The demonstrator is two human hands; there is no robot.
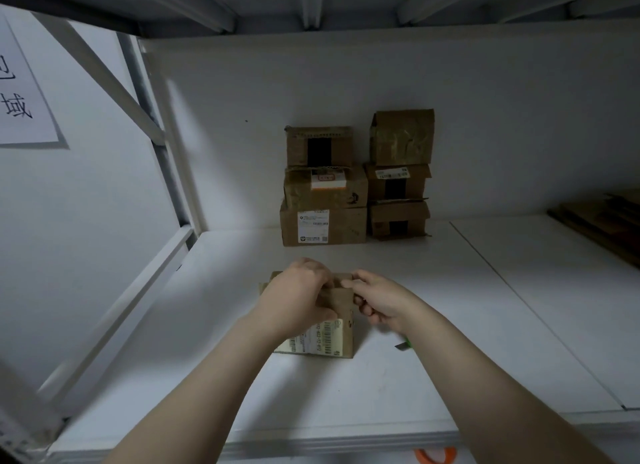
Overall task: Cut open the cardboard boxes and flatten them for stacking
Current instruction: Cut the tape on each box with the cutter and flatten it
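Observation:
A small cardboard box (337,339) with a white barcode label stands on the white shelf (346,387) in front of me. My left hand (298,297) grips its top from the left, fingers curled over the upper flap. From the right, my right hand (375,299) pinches the edge of the same top flap. A small cutter with a green end (404,345) lies on the shelf just right of the box, partly hidden by my right forearm.
Two stacks of sealed cardboard boxes (323,186) (400,174) stand against the back wall. Flattened cardboard (602,221) lies at the far right. A paper sign (20,93) hangs on the left wall. An orange tape roll (434,456) shows below the shelf edge.

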